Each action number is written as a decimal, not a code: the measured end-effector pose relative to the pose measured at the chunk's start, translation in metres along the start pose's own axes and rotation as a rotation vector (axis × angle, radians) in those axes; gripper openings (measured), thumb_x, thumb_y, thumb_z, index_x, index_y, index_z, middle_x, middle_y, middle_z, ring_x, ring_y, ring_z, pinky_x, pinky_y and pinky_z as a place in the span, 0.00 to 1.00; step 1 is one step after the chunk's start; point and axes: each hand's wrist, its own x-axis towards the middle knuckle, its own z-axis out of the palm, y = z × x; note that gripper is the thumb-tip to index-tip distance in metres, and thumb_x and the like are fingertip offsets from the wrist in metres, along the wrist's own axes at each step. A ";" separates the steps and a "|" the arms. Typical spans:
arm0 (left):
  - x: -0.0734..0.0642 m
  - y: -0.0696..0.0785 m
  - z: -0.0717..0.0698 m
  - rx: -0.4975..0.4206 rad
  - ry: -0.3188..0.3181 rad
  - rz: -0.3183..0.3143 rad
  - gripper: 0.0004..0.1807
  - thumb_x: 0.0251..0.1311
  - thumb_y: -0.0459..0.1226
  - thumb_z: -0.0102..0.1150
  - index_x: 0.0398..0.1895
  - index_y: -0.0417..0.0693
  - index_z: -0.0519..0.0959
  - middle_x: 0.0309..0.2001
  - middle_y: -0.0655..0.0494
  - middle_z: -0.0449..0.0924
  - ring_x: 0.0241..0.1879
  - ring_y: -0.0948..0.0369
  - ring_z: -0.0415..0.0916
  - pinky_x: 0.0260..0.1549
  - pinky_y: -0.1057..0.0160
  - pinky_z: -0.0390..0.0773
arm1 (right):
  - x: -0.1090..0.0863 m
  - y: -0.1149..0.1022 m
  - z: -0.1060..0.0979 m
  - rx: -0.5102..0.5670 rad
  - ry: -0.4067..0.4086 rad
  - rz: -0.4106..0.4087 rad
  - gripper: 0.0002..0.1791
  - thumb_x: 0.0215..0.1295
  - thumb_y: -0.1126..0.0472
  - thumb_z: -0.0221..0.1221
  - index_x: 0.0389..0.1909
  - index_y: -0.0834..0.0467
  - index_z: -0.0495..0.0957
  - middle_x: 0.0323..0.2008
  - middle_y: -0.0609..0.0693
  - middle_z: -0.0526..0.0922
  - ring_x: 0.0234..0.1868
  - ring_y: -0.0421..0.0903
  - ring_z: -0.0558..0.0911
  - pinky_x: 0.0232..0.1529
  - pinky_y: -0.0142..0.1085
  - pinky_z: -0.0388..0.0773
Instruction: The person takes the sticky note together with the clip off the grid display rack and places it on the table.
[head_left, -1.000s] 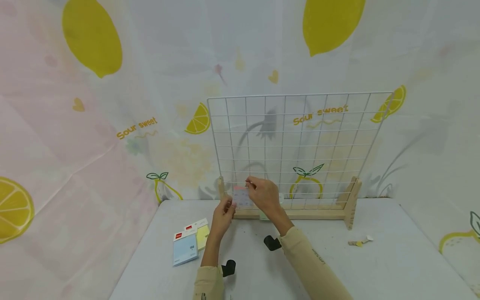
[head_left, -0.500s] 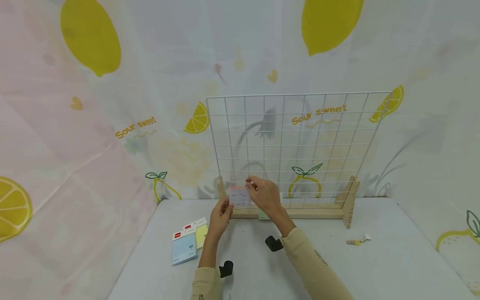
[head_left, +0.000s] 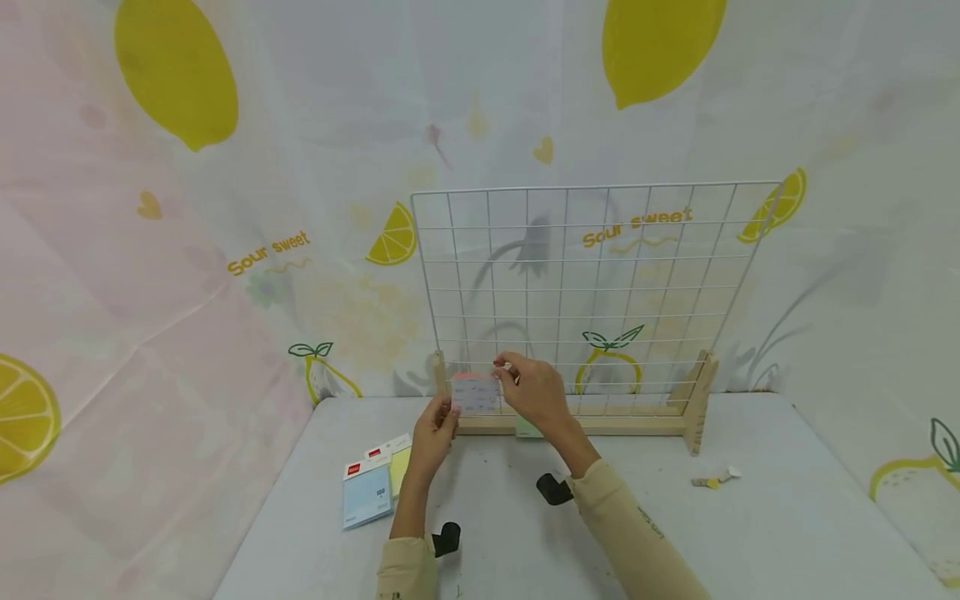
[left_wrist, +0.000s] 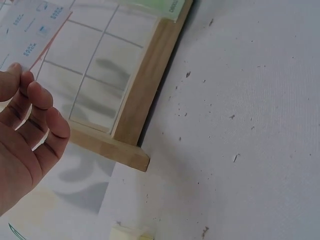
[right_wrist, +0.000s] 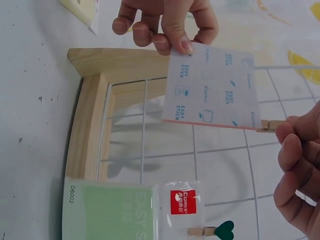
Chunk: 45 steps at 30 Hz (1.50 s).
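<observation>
My left hand (head_left: 432, 437) pinches a corner of a square sticky note pad (right_wrist: 210, 87) between thumb and fingers. The pad's white backing has blue "Easy Stick" print, and a pinkish-red edge shows. At the opposite edge, my right hand (right_wrist: 302, 170) pinches a small wooden clothespin (right_wrist: 270, 125) whose tip meets the pad's corner. Behind the pad stands a white wire grid (head_left: 600, 261) on a wooden stand (head_left: 630, 427); in the head view the pad overlaps its lower left squares. A green note pack (right_wrist: 110, 210) hangs low there from a clothespin with a green heart (right_wrist: 224, 230).
Left of the stand lie a blue note pack (head_left: 368, 496) and a yellow note pack (head_left: 401, 468), partly overlapping. Small clothespins (head_left: 705, 482) lie on the white table at the right. A lemon-print cloth (head_left: 337, 167) hangs behind.
My left hand and the note pad have shifted slightly left along the grid. The right hand stays nearly in place, its pinch unchanged. The head view has turned a little.
</observation>
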 end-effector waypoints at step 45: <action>-0.019 0.013 -0.022 0.068 0.023 -0.007 0.04 0.71 0.29 0.51 0.44 0.37 0.74 0.30 0.36 0.73 0.26 0.47 0.70 0.20 0.68 0.67 | -0.030 0.014 -0.018 0.078 0.001 0.055 0.06 0.59 0.65 0.68 0.37 0.57 0.83 0.15 0.38 0.73 0.15 0.33 0.66 0.14 0.29 0.60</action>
